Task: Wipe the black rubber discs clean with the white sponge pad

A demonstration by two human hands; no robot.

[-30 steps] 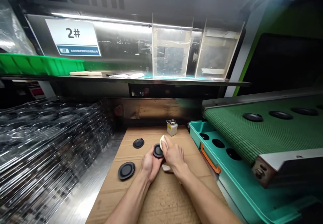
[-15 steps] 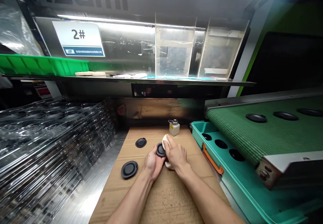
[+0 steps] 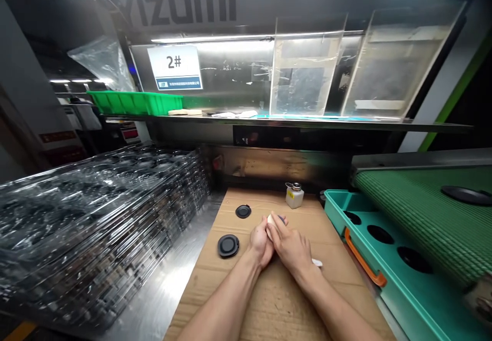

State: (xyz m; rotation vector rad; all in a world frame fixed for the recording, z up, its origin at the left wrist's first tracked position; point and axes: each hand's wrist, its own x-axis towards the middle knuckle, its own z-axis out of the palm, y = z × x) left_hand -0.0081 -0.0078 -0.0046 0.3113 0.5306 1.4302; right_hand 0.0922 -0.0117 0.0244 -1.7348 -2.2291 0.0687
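Note:
Over the cardboard sheet [image 3: 265, 300], my two hands are together at one small black round lid [image 3: 283, 219]. My left hand [image 3: 261, 243] is closed around it from the left and below. A white wiping pad [image 3: 270, 223] is pinched in my right hand [image 3: 292, 246] and lies against the lid, most of which is hidden by fingers and pad. Left of my hands, a small black lid [image 3: 243, 211] and a larger black lid [image 3: 228, 246] lie flat on the cardboard. Part of a white piece [image 3: 317, 263] shows beside my right wrist.
A white dispenser bottle [image 3: 294, 197] stands at the cardboard's back. Stacked clear plastic trays [image 3: 115, 202] fill the left. At right, a teal bin [image 3: 407, 305] with black lids sits below a green conveyor belt [image 3: 415, 202]. A metal shelf [image 3: 261, 121] with a green tray [image 3: 134, 103] crosses behind.
The camera view has swung left, so the scene sits farther right. The white pad has moved across the lid, now covering more of it, and my right fingers have come closer to my left hand.

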